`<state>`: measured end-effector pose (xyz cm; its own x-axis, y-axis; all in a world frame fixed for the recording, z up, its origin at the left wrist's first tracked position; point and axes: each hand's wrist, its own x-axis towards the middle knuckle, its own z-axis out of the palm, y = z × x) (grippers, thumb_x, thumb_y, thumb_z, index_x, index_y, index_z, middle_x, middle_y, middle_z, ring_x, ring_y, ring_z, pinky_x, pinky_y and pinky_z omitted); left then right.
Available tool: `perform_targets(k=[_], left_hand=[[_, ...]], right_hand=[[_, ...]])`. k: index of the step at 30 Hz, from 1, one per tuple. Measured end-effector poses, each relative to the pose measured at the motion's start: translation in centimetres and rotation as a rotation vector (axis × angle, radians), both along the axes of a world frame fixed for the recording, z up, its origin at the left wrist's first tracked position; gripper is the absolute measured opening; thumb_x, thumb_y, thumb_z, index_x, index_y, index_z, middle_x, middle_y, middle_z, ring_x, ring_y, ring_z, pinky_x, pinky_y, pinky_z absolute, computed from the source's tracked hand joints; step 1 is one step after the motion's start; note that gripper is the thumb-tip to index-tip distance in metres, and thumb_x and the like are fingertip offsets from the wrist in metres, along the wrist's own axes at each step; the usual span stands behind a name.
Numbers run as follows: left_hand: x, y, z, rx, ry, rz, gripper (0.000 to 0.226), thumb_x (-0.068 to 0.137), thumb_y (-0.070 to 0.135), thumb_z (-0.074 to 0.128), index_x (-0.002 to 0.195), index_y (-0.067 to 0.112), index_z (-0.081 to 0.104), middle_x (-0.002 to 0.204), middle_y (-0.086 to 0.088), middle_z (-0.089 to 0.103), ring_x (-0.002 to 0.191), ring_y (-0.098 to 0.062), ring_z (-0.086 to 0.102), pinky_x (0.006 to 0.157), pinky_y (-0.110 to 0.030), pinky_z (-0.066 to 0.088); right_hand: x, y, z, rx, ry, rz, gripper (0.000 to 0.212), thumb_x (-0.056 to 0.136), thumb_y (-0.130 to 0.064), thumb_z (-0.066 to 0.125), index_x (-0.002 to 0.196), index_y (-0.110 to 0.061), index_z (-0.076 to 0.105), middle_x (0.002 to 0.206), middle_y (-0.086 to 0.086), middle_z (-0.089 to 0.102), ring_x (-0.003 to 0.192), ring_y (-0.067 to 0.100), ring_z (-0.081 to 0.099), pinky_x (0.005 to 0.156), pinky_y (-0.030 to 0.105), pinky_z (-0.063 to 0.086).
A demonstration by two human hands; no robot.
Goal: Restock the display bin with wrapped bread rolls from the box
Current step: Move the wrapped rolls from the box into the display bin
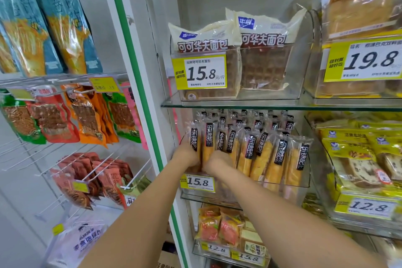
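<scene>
A clear display bin on the middle shelf holds several long wrapped bread rolls with black labels, standing upright in rows. My left hand grips the leftmost roll at the bin's left end. Beside it, my right hand holds the neighbouring roll low down, its fingers hidden among the packs. The box is not in view.
A 15.8 price tag hangs on the bin's front. A glass shelf above carries waffle bread packs. Yellow cake packs fill the bin to the right. Hooks with snack bags hang left of the white and green post.
</scene>
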<state>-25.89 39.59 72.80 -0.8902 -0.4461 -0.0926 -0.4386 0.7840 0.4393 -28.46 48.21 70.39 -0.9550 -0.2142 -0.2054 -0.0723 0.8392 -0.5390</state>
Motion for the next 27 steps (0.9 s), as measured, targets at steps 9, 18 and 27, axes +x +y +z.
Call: perform_targets(k=[9, 18, 27], left_hand=[[0.5, 0.5, -0.7, -0.012, -0.035, 0.014, 0.021, 0.091, 0.002, 0.041, 0.078, 0.004, 0.057, 0.115, -0.02, 0.063, 0.109, -0.031, 0.06, 0.088, -0.034, 0.048], [-0.4, -0.6, 0.1, -0.348, -0.034, 0.045, 0.021, 0.087, 0.015, 0.058, 0.105, 0.004, 0.063, 0.111, -0.011, 0.065, 0.103, -0.026, 0.063, 0.081, -0.031, 0.052], [0.3, 0.6, -0.2, -0.474, -0.076, 0.097, 0.028, 0.089, 0.021, 0.061, 0.113, 0.007, 0.061, 0.112, -0.008, 0.065, 0.103, -0.026, 0.063, 0.078, -0.034, 0.051]], right_hand=[[0.1, 1.0, -0.6, 0.037, -0.021, 0.044, 0.037, 0.093, -0.021, 0.055, 0.125, -0.002, 0.051, 0.117, 0.012, 0.061, 0.109, 0.026, 0.062, 0.069, 0.028, 0.052], [-0.1, 0.7, 0.1, 0.019, -0.285, 0.274, 0.016, 0.095, -0.011, 0.047, 0.082, -0.003, 0.053, 0.118, 0.023, 0.062, 0.102, 0.037, 0.066, 0.078, 0.039, 0.055], [-0.1, 0.9, 0.6, 0.197, -0.12, 0.205, 0.044, 0.092, -0.049, 0.05, 0.1, -0.007, 0.06, 0.092, 0.009, 0.066, 0.084, 0.022, 0.068, 0.07, 0.029, 0.052]])
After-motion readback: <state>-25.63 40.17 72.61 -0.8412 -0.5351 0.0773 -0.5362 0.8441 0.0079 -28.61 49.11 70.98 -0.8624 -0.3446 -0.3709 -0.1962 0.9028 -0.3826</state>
